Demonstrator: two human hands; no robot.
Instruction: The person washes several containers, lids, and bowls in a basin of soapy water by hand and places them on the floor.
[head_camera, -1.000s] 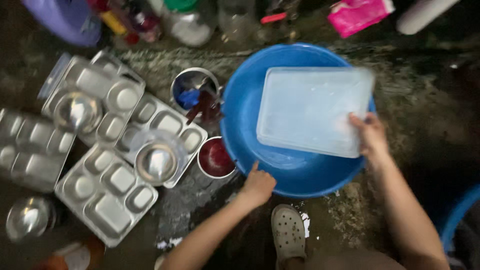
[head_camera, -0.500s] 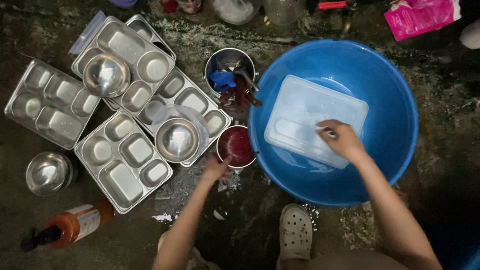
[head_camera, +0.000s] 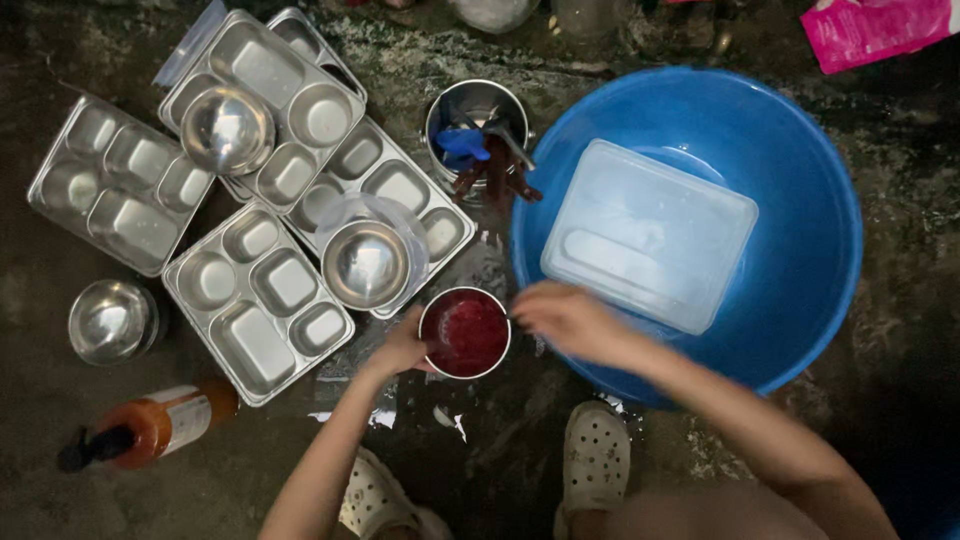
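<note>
A small steel cup with dark red residue inside (head_camera: 466, 333) stands on the wet floor beside a big blue basin (head_camera: 800, 200). My left hand (head_camera: 400, 348) grips the cup's left rim. My right hand (head_camera: 568, 318) is blurred at the cup's right rim, over the basin's near-left edge; its hold cannot be made out. A clear rectangular plastic container (head_camera: 650, 232) lies in the basin.
Several steel compartment trays (head_camera: 255, 290) and steel bowls (head_camera: 367, 263) lie on the floor to the left. A steel canister with utensils (head_camera: 478, 130) stands behind the cup. An orange sauce bottle (head_camera: 150, 425) lies at lower left, a pink packet (head_camera: 875, 30) at top right. My sandalled feet (head_camera: 595, 460) are below.
My right hand has left the plastic container and come to the red-stained cup. My left hand has closed on the cup's rim. The camera view has shifted left.
</note>
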